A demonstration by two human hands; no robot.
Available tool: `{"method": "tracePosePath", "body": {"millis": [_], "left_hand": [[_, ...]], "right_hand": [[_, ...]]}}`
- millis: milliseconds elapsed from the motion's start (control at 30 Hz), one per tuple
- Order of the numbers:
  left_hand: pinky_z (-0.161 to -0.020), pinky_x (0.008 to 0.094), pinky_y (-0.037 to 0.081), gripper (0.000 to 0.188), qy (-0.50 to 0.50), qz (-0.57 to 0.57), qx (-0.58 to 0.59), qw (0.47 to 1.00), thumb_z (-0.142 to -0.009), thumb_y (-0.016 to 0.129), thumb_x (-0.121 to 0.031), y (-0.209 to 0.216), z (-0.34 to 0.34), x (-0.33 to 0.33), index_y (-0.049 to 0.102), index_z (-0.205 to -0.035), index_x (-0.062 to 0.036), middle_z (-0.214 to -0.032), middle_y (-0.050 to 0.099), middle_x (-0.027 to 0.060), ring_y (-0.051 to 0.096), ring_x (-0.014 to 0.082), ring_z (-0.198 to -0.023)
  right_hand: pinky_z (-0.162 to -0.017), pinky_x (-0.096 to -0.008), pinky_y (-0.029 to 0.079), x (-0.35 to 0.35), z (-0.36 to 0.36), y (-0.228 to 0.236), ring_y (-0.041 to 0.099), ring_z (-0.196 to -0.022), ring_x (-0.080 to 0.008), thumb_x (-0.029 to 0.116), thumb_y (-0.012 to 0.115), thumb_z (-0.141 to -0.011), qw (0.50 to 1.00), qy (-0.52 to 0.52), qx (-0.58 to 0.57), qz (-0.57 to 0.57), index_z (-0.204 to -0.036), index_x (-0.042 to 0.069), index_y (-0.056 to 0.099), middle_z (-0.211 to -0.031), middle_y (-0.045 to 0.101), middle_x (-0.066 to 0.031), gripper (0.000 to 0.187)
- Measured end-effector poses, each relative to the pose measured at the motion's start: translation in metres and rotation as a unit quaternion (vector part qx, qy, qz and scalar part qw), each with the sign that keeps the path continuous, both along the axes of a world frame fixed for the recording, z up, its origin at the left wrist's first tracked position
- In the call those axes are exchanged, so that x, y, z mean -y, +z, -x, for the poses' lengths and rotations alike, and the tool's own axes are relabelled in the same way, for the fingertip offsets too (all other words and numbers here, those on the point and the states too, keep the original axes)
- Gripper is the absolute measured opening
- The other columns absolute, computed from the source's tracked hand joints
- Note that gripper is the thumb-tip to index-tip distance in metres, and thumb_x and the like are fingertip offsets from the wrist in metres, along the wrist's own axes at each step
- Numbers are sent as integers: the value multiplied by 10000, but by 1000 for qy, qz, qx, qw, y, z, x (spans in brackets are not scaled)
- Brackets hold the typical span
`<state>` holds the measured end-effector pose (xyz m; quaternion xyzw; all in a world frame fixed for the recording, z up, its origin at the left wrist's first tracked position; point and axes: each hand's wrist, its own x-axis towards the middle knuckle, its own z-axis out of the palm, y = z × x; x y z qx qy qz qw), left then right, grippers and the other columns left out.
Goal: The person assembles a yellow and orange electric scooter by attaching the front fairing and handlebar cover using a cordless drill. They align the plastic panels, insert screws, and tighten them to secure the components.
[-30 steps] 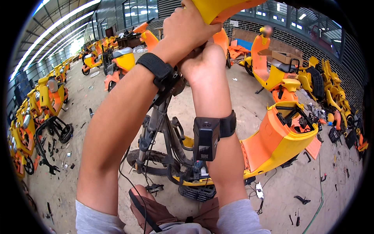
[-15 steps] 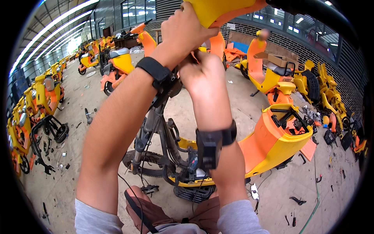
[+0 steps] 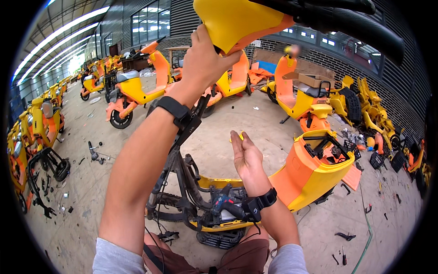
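Observation:
Overhead, a yellow and orange handlebar cover (image 3: 242, 23) sits beside a black handlebar grip (image 3: 365, 32). My left hand (image 3: 203, 61) grips the cover's left lower edge. My right hand (image 3: 248, 157) is apart from it, lower and to the right, palm partly turned up. A small yellow piece (image 3: 242, 136) shows at its fingertips, too small to name. Below my hands stands the partly stripped scooter frame (image 3: 180, 182), with dark tubes bare. A cordless drill (image 3: 226, 205) lies on its footboard, close to my right wrist.
The scooter's yellow-orange rear body (image 3: 310, 169) stands right of my right forearm. Other scooters (image 3: 141, 86) fill the left and back. A pile of yellow panels (image 3: 367, 102) leans by the right wall. A screwdriver (image 3: 344, 256) and a green hose (image 3: 367, 237) lie on the floor at right.
My right hand has come away from under the cover, down and to the right. The left hand still holds the cover, which now appears lower and further left.

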<state>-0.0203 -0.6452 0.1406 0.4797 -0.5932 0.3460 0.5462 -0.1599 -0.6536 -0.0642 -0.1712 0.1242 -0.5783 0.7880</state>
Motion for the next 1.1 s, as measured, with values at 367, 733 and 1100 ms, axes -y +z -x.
{"method": "tracePosePath", "body": {"millis": [367,733,1100], "left_hand": [[-894,394,469,821,-52,32,-31,998,-723,793,-377,-6,12,0,384,-1297,45,-1174,548,213,583,339,-1062],[-848,396,494,875,-40,57,-29,997,-702,802,-412,-10,8,6,389,-1329,37,-1196,559,208,598,341,-1051],[-845,394,494,874,-61,58,-11,996,-692,811,-392,-10,9,8,392,-1320,49,-1141,579,207,608,325,-1035]], "right_hand": [[-569,-231,436,1,36,138,561,-632,-106,244,648,-922,892,-205,-194,354,-1018,-29,644,-782,605,-40,290],[-800,-257,550,2,27,185,683,-861,-190,76,670,-884,842,-289,-5,456,-1145,-78,594,-962,679,-136,313],[-675,-219,542,9,8,193,680,-724,-137,-15,683,-835,811,-330,60,479,-957,-87,663,-823,701,-107,143]]}}
